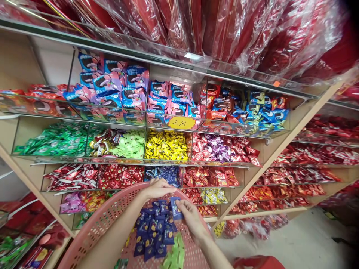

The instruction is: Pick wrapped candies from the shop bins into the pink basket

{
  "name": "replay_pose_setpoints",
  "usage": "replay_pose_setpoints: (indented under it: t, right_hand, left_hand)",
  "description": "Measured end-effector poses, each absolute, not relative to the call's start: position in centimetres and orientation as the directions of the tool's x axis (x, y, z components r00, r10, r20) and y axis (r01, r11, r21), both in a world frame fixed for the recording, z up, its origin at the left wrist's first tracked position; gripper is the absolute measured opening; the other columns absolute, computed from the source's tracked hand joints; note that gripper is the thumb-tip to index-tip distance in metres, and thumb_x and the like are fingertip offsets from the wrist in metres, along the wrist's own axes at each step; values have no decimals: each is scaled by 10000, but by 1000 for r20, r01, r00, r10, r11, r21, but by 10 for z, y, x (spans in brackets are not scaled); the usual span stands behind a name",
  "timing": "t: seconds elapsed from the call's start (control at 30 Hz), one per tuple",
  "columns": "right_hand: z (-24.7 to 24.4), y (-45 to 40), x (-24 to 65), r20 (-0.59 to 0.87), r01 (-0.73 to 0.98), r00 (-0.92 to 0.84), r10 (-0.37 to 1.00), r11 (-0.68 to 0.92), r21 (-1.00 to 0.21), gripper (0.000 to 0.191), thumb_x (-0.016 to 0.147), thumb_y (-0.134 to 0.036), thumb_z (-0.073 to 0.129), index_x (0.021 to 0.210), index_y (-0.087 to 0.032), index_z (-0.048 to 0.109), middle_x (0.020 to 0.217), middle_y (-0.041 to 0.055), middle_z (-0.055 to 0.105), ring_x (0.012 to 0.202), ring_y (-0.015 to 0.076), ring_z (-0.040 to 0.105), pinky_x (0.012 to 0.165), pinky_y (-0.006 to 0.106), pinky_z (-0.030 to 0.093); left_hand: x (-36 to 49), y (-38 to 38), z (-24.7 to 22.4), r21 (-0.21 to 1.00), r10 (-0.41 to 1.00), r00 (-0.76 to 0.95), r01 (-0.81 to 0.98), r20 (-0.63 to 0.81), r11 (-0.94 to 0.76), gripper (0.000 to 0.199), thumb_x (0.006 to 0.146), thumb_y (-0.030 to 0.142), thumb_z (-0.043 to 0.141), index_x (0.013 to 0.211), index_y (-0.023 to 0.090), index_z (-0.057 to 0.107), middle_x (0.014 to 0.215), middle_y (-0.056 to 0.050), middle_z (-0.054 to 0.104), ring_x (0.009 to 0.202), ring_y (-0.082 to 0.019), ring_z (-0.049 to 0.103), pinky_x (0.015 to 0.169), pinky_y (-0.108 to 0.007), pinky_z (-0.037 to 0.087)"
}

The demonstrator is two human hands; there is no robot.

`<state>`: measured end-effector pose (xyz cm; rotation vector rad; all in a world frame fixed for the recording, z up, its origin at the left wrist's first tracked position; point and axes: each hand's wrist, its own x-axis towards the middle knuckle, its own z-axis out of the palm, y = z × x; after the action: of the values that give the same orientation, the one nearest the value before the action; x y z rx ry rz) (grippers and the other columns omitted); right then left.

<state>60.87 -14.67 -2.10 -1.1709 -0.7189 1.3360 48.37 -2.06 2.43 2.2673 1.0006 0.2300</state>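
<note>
A pink perforated plastic basket (97, 220) is in front of me, tilted against the shelves. My left hand (158, 188) is closed over its far rim, with the fingertips partly hidden behind the edge. Between the thumb and fingers of my right hand (190, 215) is a dark blue candy packet (175, 207), held just above the basket's contents. Below it lies a heap of similar dark blue packets (153, 231). Light green packets (175, 254) lie beside the heap, and a few yellow and green wrappers show partly behind my left forearm.
Shelves with clear dividers hold wrapped sweets: green ones (56, 140), yellow ones (166, 145) and blue-pink cookie packs (109, 84). A yellow tag (179, 122) reads 28. Red plastic-wrapped goods (179, 26) fill the top. A red object (255, 262) stands on the floor.
</note>
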Motion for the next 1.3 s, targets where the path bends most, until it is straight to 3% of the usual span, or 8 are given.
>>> replay_pose_setpoints:
  t: [0.23, 0.43, 0.9, 1.3]
  right_hand:
    - [-19, -152, 622, -211, -382, 187, 960, -127, -916, 292, 660, -473, 637, 656, -194, 552, 570, -54, 513, 491, 86, 447, 513, 218, 416]
    - [-11, -154, 630, -231, -324, 159, 960, -170, -931, 306, 652, -494, 635, 689, -197, 574, 599, -37, 533, 523, 103, 484, 517, 223, 429]
    - [-3, -168, 653, -254, -318, 203, 946, -181, -931, 303, 645, -489, 642, 705, -195, 599, 654, -25, 554, 549, 107, 492, 504, 234, 462]
    - [-14, -170, 670, -232, -328, 257, 938, -141, -934, 308, 658, -489, 633, 702, -187, 590, 635, -17, 549, 534, 102, 483, 433, 194, 406]
  left_hand:
    - [491, -21, 21, 622, 718, 690, 603, -92, -499, 515, 707, 690, 377, 751, 294, 704, 951, 27, 628, 992, -230, 445, 948, -363, 188]
    - [499, -23, 20, 657, 730, 681, 575, -55, -487, 446, 722, 653, 412, 756, 317, 703, 978, 27, 616, 1002, -233, 443, 941, -382, 192]
    - [532, -27, 10, 676, 688, 725, 523, -33, -519, 581, 703, 714, 346, 668, 250, 693, 835, -2, 639, 915, -221, 471, 912, -356, 221]
    - [556, -28, 7, 676, 654, 755, 505, -44, -537, 543, 741, 666, 362, 615, 233, 665, 843, -2, 617, 934, -217, 466, 898, -360, 233]
